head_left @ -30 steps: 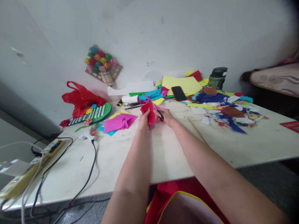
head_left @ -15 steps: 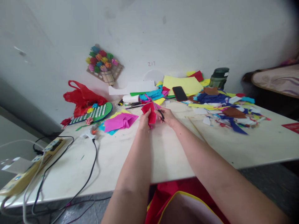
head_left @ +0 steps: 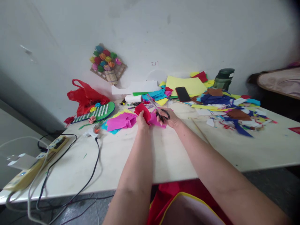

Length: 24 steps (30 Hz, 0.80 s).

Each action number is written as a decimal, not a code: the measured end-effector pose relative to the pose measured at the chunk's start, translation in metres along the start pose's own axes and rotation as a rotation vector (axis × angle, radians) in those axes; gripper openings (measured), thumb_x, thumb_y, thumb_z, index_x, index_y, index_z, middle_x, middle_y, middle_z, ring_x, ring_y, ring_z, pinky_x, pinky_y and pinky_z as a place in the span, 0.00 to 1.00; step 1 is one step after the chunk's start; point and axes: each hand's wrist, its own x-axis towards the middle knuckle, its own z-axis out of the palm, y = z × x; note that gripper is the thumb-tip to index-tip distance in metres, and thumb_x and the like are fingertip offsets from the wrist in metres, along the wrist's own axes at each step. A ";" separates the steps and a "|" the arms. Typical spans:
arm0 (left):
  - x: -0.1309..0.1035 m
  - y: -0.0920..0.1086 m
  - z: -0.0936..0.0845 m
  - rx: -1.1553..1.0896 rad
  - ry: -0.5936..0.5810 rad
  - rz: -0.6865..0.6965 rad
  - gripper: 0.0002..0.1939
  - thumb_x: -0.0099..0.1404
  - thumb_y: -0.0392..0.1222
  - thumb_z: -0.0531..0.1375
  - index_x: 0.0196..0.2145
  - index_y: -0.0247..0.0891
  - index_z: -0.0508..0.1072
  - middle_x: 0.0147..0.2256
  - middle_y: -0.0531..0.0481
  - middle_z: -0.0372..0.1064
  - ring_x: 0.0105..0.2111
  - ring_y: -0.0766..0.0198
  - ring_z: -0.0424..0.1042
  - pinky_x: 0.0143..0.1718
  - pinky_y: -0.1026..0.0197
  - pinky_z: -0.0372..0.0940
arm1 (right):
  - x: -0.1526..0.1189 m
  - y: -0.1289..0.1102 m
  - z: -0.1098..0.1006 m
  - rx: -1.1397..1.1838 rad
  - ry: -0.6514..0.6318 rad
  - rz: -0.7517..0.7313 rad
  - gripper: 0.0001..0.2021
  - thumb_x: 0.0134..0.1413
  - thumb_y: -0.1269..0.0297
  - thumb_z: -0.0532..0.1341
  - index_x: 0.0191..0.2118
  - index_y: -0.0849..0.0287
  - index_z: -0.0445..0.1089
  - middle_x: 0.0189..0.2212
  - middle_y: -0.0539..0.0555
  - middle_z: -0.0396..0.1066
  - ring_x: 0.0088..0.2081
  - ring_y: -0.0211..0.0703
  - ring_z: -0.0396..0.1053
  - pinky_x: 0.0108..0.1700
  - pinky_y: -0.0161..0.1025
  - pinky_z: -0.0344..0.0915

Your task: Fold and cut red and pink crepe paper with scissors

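Observation:
In the head view, my left hand (head_left: pixel 142 122) is closed on a piece of red paper (head_left: pixel 143 112) above the middle of the table. Close beside it, my right hand (head_left: pixel 171 118) grips a pair of scissors (head_left: pixel 167 113) with dark handles, the blades pointing up and to the left. Magenta paper (head_left: pixel 153 119) spreads between the two hands, reaching under my right fingers; I cannot tell which hand bears it. To the left of my left hand lies a stack of magenta sheets (head_left: pixel 122 122) over yellow and blue ones.
A phone (head_left: pixel 182 94) rests on yellow sheets (head_left: pixel 187 83) at the back. Right of my arms lie a thin stick (head_left: pixel 199 131) and paper scraps (head_left: pixel 239 115). A green bottle (head_left: pixel 223 79) stands behind. Leftward are a red bag (head_left: pixel 87 93), a glue gun (head_left: pixel 93 130) and a power strip (head_left: pixel 39 162).
The hands have moved slightly apart. The scissors have come away from the red paper, their blades now pointing up-left, and more magenta paper shows between the hands. The view has shifted slightly.

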 end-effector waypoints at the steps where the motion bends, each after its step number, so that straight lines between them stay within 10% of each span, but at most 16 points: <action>1: 0.000 0.001 0.000 0.001 0.023 0.031 0.06 0.53 0.38 0.57 0.29 0.32 0.68 0.20 0.50 0.67 0.21 0.67 0.68 0.23 0.67 0.62 | 0.002 -0.001 0.000 -0.025 0.062 -0.034 0.21 0.41 0.47 0.60 0.33 0.62 0.67 0.17 0.49 0.67 0.13 0.34 0.61 0.11 0.30 0.49; 9: -0.003 0.001 0.005 0.009 -0.029 0.142 0.11 0.47 0.36 0.62 0.31 0.31 0.69 0.22 0.51 0.68 0.21 0.66 0.68 0.24 0.64 0.63 | 0.010 0.002 -0.022 -1.132 0.638 0.085 0.16 0.43 0.52 0.59 0.33 0.58 0.73 0.27 0.56 0.72 0.33 0.49 0.70 0.32 0.40 0.63; 15: -0.007 -0.004 0.006 0.017 -0.153 0.114 0.15 0.45 0.39 0.65 0.32 0.31 0.71 0.25 0.49 0.70 0.24 0.65 0.70 0.30 0.61 0.65 | 0.007 0.003 -0.030 -1.492 0.505 0.403 0.18 0.47 0.55 0.54 0.39 0.60 0.73 0.37 0.62 0.72 0.40 0.52 0.69 0.36 0.40 0.62; 24: -0.011 -0.008 0.007 0.068 -0.215 0.066 0.17 0.43 0.40 0.67 0.31 0.32 0.71 0.26 0.48 0.71 0.24 0.64 0.70 0.32 0.60 0.66 | 0.009 0.004 -0.033 -1.530 0.446 0.474 0.18 0.46 0.56 0.56 0.40 0.62 0.72 0.38 0.63 0.71 0.40 0.51 0.69 0.35 0.38 0.62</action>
